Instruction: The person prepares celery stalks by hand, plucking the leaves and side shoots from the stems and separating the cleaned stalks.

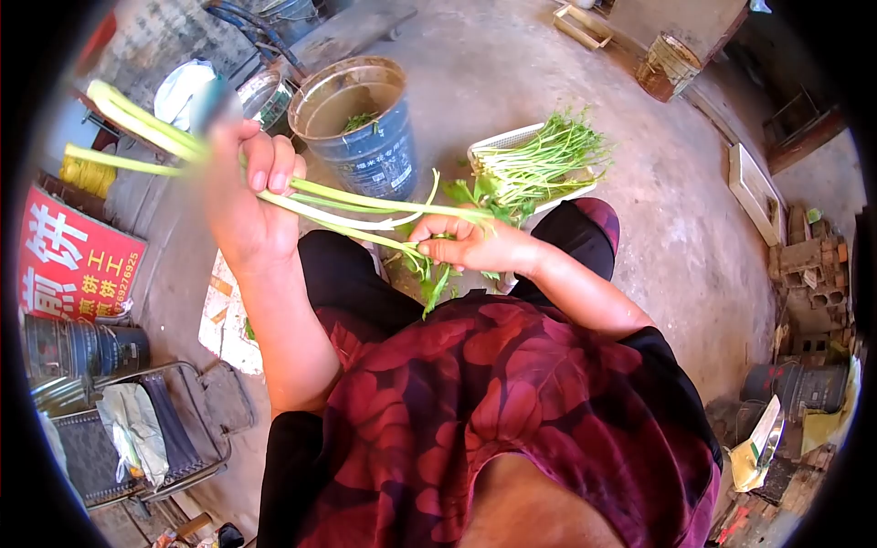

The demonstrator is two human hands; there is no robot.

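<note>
My left hand [260, 196] is closed around several long pale-green celery stalks [343, 199]; a blurred patch covers part of it. The thick root ends point to the upper left. At the leafy end, my right hand [475, 242] is closed on the thin stems, with celery leaves [434, 283] hanging below its fingers. Just beyond my right hand, a white basket [498, 139] holds a pile of thin-stemmed greens [544, 160] on the floor. Behind the stalks stands a blue bucket [379, 160] with a few green scraps inside.
A red sign [78, 256] and a folding chair [196, 429] are at the left. A whitish board [228, 315] lies near my left knee. Farther off stand a rusty bucket [669, 68] and a wooden frame [582, 27]. Bricks [808, 274] are stacked at the right.
</note>
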